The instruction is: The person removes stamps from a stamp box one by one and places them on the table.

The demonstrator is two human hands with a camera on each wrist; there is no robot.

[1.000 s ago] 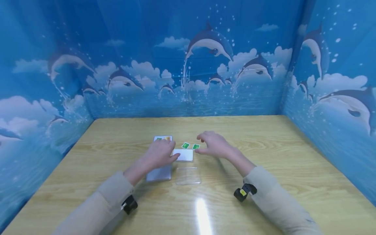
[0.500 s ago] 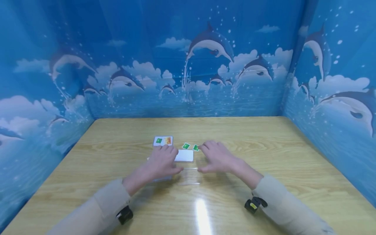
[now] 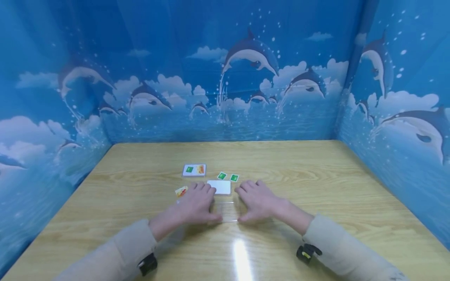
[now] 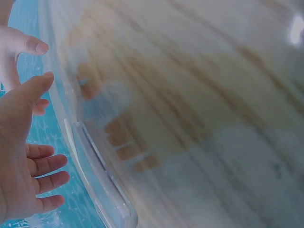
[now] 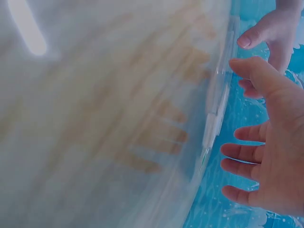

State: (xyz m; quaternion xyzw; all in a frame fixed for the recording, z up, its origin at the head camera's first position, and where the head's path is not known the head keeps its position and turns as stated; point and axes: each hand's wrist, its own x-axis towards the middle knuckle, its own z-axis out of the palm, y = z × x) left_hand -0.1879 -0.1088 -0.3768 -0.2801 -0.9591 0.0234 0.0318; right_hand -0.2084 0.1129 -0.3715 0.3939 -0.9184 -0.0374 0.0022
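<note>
Nearby, clear rectangular plastic piece [image 3: 229, 212] lies between left hand [image 3: 197, 205] and right hand [image 3: 259, 202], both masking its ends; fingers loosely extended, gripping nothing, contact unclear. Farther: small red-and-yellow picture tile [image 3: 181, 191] beside left hand, plain white card [image 3: 220, 187], two green square tiles [image 3: 234, 178], white picture card [image 3: 194, 170], blue dolphin-print curtain [image 3: 168, 47].

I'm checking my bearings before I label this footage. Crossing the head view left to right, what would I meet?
Left wrist camera → two-picture card → first green picture tile → second green picture tile → right hand → right wrist camera.
</note>
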